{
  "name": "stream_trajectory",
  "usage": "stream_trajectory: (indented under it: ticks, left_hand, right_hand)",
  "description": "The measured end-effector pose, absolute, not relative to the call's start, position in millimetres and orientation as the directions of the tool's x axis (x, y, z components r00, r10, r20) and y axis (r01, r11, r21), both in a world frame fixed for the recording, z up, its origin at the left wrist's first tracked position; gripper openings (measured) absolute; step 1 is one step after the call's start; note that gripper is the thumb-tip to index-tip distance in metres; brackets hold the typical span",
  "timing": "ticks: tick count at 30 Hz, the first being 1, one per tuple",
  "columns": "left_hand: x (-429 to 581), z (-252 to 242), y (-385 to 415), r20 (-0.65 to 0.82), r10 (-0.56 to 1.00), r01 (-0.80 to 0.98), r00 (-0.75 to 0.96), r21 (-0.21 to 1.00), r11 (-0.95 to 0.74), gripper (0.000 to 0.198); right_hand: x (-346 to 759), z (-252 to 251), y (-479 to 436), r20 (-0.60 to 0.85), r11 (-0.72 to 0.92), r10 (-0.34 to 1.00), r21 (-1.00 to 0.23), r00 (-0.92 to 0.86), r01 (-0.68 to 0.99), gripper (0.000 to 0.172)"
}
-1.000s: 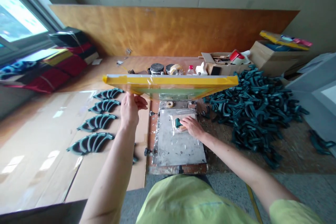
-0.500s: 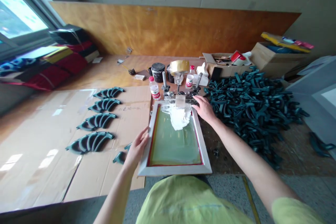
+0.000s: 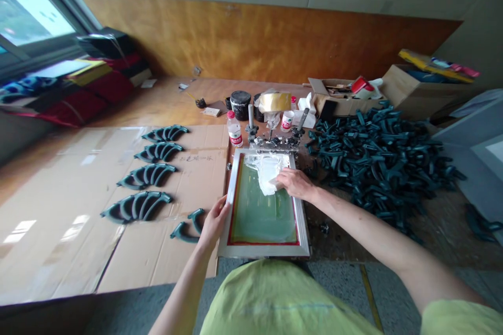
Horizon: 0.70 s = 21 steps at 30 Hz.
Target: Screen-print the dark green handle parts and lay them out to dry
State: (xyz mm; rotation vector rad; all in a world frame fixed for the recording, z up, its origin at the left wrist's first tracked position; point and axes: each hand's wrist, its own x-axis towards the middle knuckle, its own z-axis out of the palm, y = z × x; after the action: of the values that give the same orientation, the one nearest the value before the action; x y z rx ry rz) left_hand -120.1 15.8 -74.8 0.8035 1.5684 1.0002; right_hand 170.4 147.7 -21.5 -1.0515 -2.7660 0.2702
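**Aluminium frame down flat, both hands on it**

Aluminium screen frame (image 3: 264, 248) lies flat on the surface. My left hand (image 3: 215, 221) grips its left rail, probably steadying it. My right hand (image 3: 294, 184) closes around a pale squeegee (image 3: 275, 183) beside the white ink (image 3: 267, 168) on the mesh.

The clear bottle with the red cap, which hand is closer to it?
Right, though only narrowly. The right hand rests on the screen frame below and right of the bottle; the left hand grips the frame's nearer left edge.
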Motion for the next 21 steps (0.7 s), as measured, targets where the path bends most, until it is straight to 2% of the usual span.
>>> stream_trajectory:
  ticks: [3, 6, 9, 12, 15, 17, 18, 21]
  left_hand:
    - [-119, -74, 16, -0.418, 0.879, -0.008, -0.230, 0.904, 0.427, 0.075]
    - [-119, -74, 16, -0.419, 0.879, -0.014, -0.229, 0.904, 0.427, 0.074]
    - [-120, -74, 16, -0.427, 0.878, -0.027, -0.217, 0.902, 0.432, 0.075]
    - [-120, -74, 16, -0.429, 0.877, -0.034, -0.215, 0.901, 0.432, 0.073]
    - [-120, -70, 17, -0.436, 0.874, -0.019, -0.214, 0.897, 0.442, 0.070]
    - [-120, -63, 17, -0.444, 0.873, -0.023, -0.203, 0.893, 0.449, 0.071]
    - [-120, -57, 17, -0.451, 0.871, -0.032, -0.194, 0.890, 0.454, 0.073]
    - [-122, -30, 17, -0.470, 0.869, -0.085, -0.154, 0.882, 0.463, 0.082]
  right_hand:
    - [178, -10, 156, 0.062, 0.774, 0.609, -0.265, -0.791, 0.575, 0.022]
    - [170, -10, 163, 0.109, 0.735, 0.668, -0.253, -0.736, 0.629, 0.017]
    - [164, -27, 149, 0.224, 0.720, 0.694, -0.211, -0.684, 0.661, 0.025]
    - [171, -40, 129, 0.258, 0.775, 0.633, -0.209, -0.730, 0.597, 0.031]
    - [177, -33, 132, 0.229, 0.788, 0.614, -0.221, -0.755, 0.574, 0.023]
    - [171, -20, 149, 0.224, 0.741, 0.671, -0.243, -0.707, 0.627, 0.020]
    - [166, -12, 160, 0.223, 0.700, 0.714, -0.261, -0.664, 0.665, 0.025]
    - [150, 11, 194, 0.200, 0.554, 0.833, -0.303, -0.516, 0.776, 0.057]
